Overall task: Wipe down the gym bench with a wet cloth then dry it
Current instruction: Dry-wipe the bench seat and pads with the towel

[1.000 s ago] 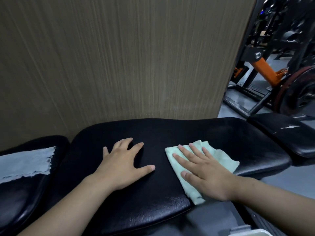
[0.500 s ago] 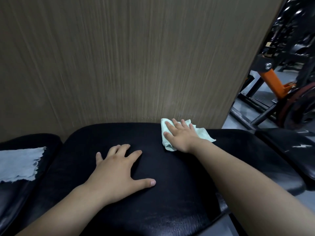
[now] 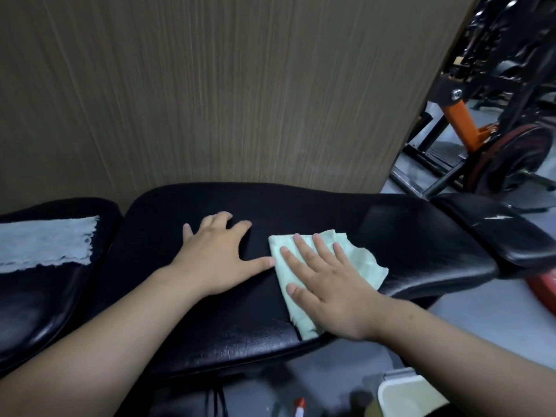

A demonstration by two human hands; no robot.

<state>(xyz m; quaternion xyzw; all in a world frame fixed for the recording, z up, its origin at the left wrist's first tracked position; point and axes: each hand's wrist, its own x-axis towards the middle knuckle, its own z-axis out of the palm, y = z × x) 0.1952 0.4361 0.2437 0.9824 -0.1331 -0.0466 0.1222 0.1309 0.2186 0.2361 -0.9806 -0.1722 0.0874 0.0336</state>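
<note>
The black padded gym bench (image 3: 391,236) stretches across the middle of the view in front of a wood-grain wall. A pale green cloth (image 3: 359,263) lies flat on the pad near its front edge. My right hand (image 3: 328,284) presses on the cloth with straight, spread fingers. My left hand (image 3: 216,260) rests flat on the bare pad just left of the cloth, fingers spread, its thumb tip almost touching the cloth's edge.
A light blue-grey cloth (image 3: 45,242) lies on the neighbouring black pad (image 3: 36,302) at left. Another black pad (image 3: 496,233) juts out at right. Orange-framed gym equipment with a weight plate (image 3: 511,158) stands behind it. A white container (image 3: 403,395) sits on the floor below.
My right hand has drawn the green cloth back from the far edge of the pad by the wall to the near edge. My left hand stayed flat on the pad.
</note>
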